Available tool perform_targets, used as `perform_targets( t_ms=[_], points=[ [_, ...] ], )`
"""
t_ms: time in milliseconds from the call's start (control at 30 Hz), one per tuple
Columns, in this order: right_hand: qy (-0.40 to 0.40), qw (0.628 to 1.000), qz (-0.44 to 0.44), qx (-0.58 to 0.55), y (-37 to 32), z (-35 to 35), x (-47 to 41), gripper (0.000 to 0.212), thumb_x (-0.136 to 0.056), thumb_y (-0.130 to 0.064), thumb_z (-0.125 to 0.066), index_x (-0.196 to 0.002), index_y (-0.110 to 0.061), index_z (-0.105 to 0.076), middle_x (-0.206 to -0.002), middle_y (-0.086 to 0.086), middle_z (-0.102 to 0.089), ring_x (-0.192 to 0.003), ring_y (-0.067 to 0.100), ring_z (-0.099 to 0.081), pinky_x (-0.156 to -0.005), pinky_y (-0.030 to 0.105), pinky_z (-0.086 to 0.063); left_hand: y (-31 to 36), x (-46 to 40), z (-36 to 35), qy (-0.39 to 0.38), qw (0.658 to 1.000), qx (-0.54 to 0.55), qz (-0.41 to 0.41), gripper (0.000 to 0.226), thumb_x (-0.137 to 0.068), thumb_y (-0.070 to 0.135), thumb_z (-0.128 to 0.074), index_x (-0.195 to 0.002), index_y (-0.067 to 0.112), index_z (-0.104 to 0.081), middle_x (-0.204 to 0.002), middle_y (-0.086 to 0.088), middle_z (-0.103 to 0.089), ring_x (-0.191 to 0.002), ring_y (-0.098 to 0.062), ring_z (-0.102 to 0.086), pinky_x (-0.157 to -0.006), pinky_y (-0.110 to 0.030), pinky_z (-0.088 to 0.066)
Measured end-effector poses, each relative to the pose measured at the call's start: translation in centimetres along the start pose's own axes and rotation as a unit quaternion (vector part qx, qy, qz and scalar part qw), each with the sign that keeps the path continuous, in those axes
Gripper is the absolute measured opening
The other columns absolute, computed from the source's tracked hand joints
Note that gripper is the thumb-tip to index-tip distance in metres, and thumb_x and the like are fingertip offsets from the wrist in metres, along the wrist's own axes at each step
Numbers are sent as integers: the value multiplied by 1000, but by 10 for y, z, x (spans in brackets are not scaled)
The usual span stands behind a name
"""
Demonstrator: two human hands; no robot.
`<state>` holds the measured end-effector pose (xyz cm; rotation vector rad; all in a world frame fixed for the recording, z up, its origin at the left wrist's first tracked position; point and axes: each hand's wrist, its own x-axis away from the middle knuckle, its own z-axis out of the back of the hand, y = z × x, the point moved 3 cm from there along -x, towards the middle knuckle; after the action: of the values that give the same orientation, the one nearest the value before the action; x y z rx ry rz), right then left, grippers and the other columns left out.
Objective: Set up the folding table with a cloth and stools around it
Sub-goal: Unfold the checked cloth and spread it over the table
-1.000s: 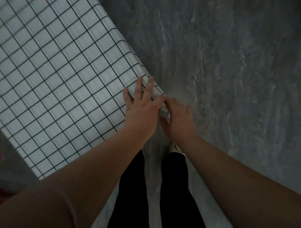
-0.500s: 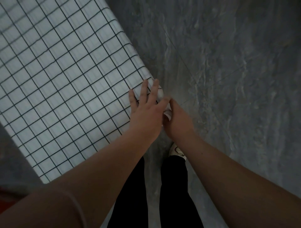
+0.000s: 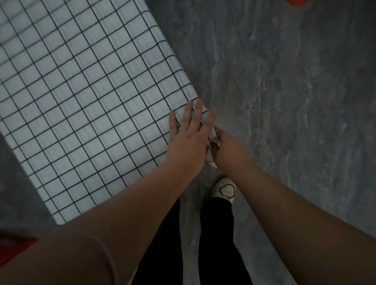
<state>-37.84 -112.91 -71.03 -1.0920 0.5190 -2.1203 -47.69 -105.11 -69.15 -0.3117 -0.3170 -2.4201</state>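
Note:
A white cloth [image 3: 85, 97] with a thin black grid covers the folding table, which it hides fully. My left hand [image 3: 187, 142] lies flat, fingers spread, on the cloth's near right corner. Just beside it, my right hand [image 3: 227, 150] is closed on the corner flap of the cloth that hangs over the table's edge, its fingers tucked under. No stool shows whole.
Grey marbled floor [image 3: 284, 101] spreads to the right and behind the table. My black trouser legs and a white shoe [image 3: 223, 189] stand close to the table's corner. Red shapes sit at the top right edge [image 3: 297, 1] and at the lower left [image 3: 14, 250].
My left hand slid a little along the corner while the right hand closed in beneath it and gripped the hanging flap. The view shifted so the table sits further left.

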Motion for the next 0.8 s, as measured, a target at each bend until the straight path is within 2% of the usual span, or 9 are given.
perform_targets(
  t_ms=[67, 100, 167, 233, 367, 467, 567, 667, 800],
  points=[
    [1, 999, 10, -31, -8, 9, 2, 57, -90, -19, -60, -142, -36, -43, -103, -21, -61, -91, -14, -59, -70, 5, -40, 0, 2, 5, -14, 1000, 5, -5, 93, -92, 42, -62, -158, 30, 1, -166, -10, 13, -151, -33, 18, -117, -65, -1],
    [11, 999, 21, -34, -12, 14, 4, 62, -88, -18, -61, -142, -37, -40, -105, -25, -57, -95, -16, -56, -74, 3, -41, 0, 4, 8, -14, 1000, 8, -6, 94, -91, 46, -62, -158, 31, 2, -166, -10, 14, -151, -33, 19, -116, -66, -1],
    [23, 999, 42, -1, -23, 21, 7, 69, -87, -12, -61, -149, -28, -35, -134, -10, -54, -125, 2, -48, -101, 19, -42, -4, 10, 14, -7, 1000, 26, 1, 94, -91, 50, -60, -158, 31, 3, -167, -8, 14, -151, -32, 20, -116, -68, 1],
    [34, 996, 49, 69, -38, 26, 11, 75, -87, -6, -57, -155, -15, -28, -157, 9, -34, -143, 23, -30, -118, 37, -28, -14, 19, 20, -1, 998, 50, 22, 92, -92, 51, -57, -158, 30, 5, -167, -6, 13, -151, -31, 20, -117, -66, 2],
    [36, 969, 177, 169, -89, 12, 23, 69, -88, -14, -53, -154, -10, -33, -160, 16, -30, -146, 32, -25, -121, 44, -18, -53, 54, 23, 3, 991, 83, 102, 86, -96, 49, -48, -157, 28, 8, -167, -5, 10, -151, -28, 20, -119, -61, 4],
    [-7, 928, 254, 274, -118, -19, 28, 67, -91, -31, -36, -156, -16, -30, -164, 12, -23, -152, 32, -17, -121, 55, -16, -85, 88, 19, 6, 980, 97, 176, 76, -99, 50, -37, -158, 29, 6, -168, -6, 7, -152, -28, 17, -120, -59, 4],
    [-52, 885, 296, 355, -129, -59, 30, 65, -97, -41, -33, -159, -25, -21, -168, 5, -11, -154, 29, -3, -121, 59, -8, -114, 123, 7, -3, 964, 106, 243, 71, -100, 54, -29, -159, 30, 4, -167, -6, 9, -152, -28, 17, -120, -60, 3],
    [-70, 860, 314, 396, -124, -79, 21, 67, -101, -45, -39, -160, -27, -14, -169, 3, -4, -155, 28, 4, -120, 60, -5, -132, 145, -9, -21, 959, 93, 265, 71, -99, 60, -20, -158, 34, 9, -166, -6, 16, -151, -28, 21, -118, -64, 3],
    [-66, 841, 320, 432, -114, -79, 11, 67, -102, -53, -31, -160, -31, -7, -169, 1, 0, -155, 26, 5, -121, 59, -3, -150, 168, -23, -6, 960, 85, 268, 68, -99, 62, -17, -158, 37, 7, -167, -5, 8, -153, -28, 13, -118, -64, 1]
  ],
)
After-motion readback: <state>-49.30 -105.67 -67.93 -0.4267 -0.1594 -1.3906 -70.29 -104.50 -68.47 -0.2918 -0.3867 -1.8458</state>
